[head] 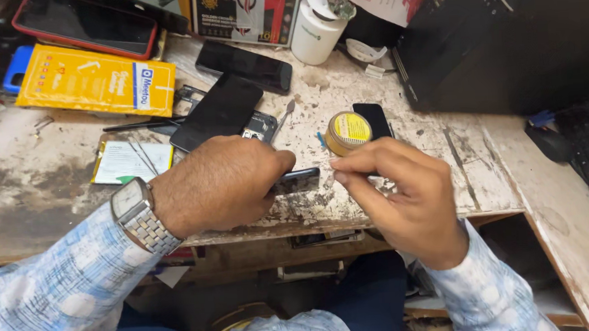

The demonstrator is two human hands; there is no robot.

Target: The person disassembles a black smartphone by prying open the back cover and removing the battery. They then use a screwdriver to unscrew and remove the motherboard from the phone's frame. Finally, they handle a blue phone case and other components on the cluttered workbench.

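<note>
My left hand (221,183) is closed around a dark phone (297,181), held edge-up just above the worn white bench top (378,201). A metal wristwatch (137,216) sits on that wrist. My right hand (398,186) has its fingertips pinched together at the phone's right end; whether a small tool is between them I cannot tell. A small round yellow-lidded tin (347,131) stands just beyond my right hand, next to a small black phone part (373,116).
A black phone screen panel (218,112) lies over an opened phone body, with another dark phone (244,66) behind it. A yellow packet (95,79), a white card (131,162), thin tools (142,125), a white cup (317,31) and a black box (505,37) surround them.
</note>
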